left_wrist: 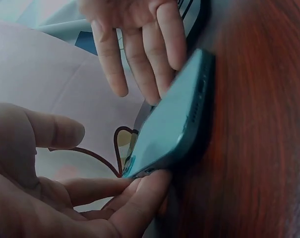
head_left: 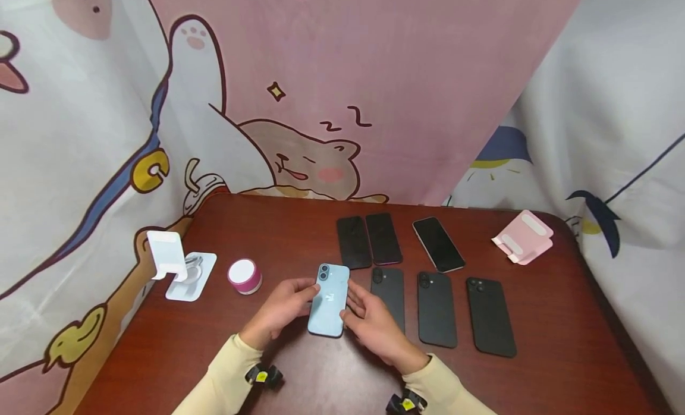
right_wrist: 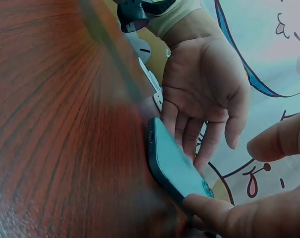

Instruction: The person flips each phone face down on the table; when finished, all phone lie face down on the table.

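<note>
Left hand and right hand relaxed, fingers fairly straight, thumbs clear, no grip. On or just above the table, the blue phone sits back up between them, fingers touching its sides. Looks like positioning; next move probably calls for even side pressure. Head view alone shows the pink stand; wrist views alone, the charging port.
</note>
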Available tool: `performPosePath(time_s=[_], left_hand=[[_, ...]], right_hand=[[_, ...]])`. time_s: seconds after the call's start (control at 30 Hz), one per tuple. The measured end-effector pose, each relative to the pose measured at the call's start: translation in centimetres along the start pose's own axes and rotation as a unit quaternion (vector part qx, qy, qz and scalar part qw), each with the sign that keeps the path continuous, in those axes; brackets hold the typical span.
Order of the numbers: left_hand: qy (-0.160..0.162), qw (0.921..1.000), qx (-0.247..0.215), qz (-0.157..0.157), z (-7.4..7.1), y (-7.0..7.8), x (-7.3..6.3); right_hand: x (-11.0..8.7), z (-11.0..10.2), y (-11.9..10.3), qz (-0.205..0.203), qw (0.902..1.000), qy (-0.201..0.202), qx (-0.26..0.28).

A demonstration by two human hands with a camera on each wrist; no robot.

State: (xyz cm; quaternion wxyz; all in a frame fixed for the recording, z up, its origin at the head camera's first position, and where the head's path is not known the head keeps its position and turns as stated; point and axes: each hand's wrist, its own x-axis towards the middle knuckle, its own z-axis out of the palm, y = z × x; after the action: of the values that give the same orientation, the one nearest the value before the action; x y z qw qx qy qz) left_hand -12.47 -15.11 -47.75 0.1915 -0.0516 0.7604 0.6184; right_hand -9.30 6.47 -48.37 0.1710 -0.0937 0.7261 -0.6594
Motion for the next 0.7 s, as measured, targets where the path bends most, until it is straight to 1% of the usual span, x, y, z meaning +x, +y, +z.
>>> performPosePath(time_s=[0.13, 0.2, 0.37, 0.53, 0.7], left_hand=[[0.014, 0.9997, 0.003, 0.017, -0.11, 0.04, -0.17], [0.014, 0.9997, 0.000, 0.019, -0.19, -0.05, -0.30], [0.006, 0.9999, -0.012, 0.009, -0.21, -0.38, -0.34], [0.013, 0.9995, -0.025, 0.015, 0.00, -0.43, 0.13], [0.007, 0.9993, -0.035, 0.014, 0.34, -0.35, 0.37]], right_hand=[[-0.07, -0.19, -0.14, 0.004, 1.0000, 0.001, -0.003], [-0.17, -0.28, -0.21, 0.009, 1.0000, 0.002, -0.004], [-0.24, -0.45, -0.22, 0.021, 0.9998, 0.001, 0.001], [0.07, -0.54, -0.09, 0.022, 0.9997, 0.012, 0.003], [0.13, -0.66, -0.13, 0.025, 0.9994, 0.017, -0.019]])
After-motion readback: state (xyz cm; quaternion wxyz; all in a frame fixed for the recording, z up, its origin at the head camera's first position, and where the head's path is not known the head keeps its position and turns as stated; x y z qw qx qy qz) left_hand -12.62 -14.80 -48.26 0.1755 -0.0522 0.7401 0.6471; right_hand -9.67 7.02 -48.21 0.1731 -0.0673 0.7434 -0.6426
